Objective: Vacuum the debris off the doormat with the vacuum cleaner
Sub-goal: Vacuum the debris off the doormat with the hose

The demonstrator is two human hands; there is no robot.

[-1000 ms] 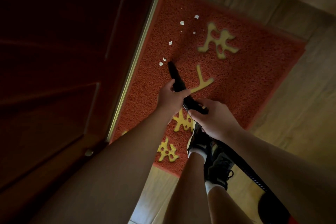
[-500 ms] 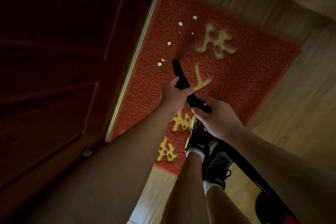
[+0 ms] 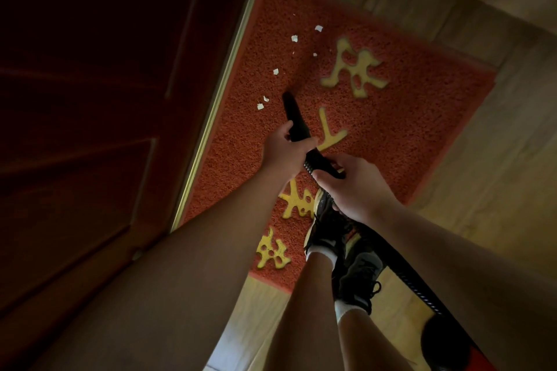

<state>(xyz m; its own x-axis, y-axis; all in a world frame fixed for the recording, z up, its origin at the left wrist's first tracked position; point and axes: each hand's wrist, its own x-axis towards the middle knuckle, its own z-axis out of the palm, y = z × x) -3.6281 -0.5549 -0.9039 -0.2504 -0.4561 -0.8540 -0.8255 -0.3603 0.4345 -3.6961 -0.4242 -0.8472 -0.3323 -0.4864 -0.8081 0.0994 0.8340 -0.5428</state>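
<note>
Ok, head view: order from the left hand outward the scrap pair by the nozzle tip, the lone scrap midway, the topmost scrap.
1. scrap pair, left of the nozzle tip.
2. lone scrap, farther up.
3. topmost scrap, far end of doormat.

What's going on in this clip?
A person stands at a red doormat beside a door, holding a black vacuum nozzle in both hands. The left hand grips its middle, and the right hand grips where the hose joins. The nozzle tip is low over the mat beside two white scraps. More scraps lie farther up the mat, not yet vacuumed.
</note>
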